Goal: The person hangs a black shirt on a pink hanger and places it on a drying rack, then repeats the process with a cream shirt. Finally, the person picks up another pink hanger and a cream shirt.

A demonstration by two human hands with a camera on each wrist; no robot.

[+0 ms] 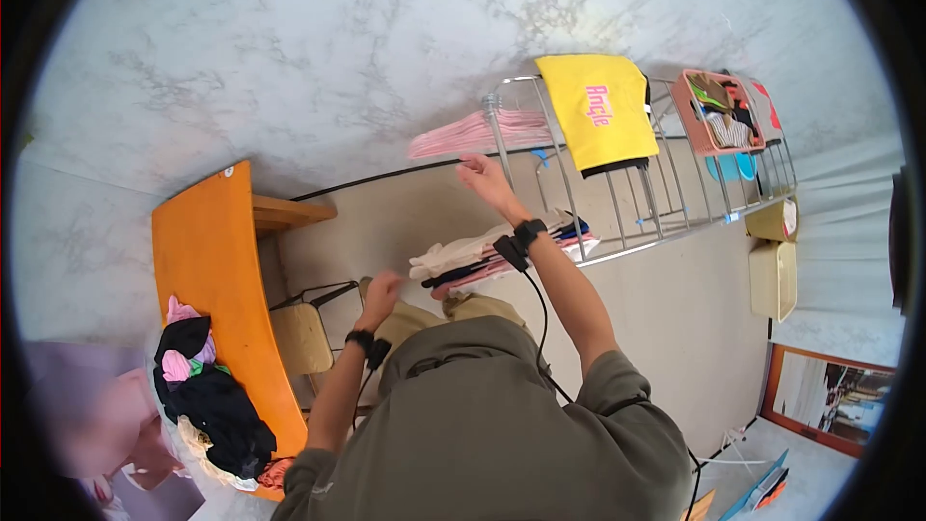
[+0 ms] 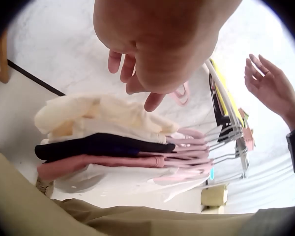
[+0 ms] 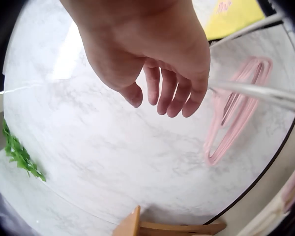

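My right hand (image 1: pixel 489 183) is raised beside the end of a metal rack (image 1: pixel 576 203). Its fingers bend loosely with nothing between them, near a bunch of empty pink hangers (image 3: pixel 240 110). Low in front of my body is my left hand (image 1: pixel 384 299), also holding nothing, its fingers (image 2: pixel 128 69) relaxed in the left wrist view. Close to it, a row of garments on pink hangers (image 2: pixel 189 155) hangs from the rack. Among them are a cream garment (image 2: pixel 103 110), a dark navy one (image 2: pixel 101 146) and a pink one (image 2: pixel 98 164).
A yellow cloth (image 1: pixel 600 114) and a pink basket (image 1: pixel 696 121) of clothing sit on the rack. To the left stands an orange wooden table (image 1: pixel 217 251) with a heap of clothes (image 1: pixel 220 425), beside a chair (image 1: pixel 301 338). Beige bins (image 1: pixel 769 280) are at the right.
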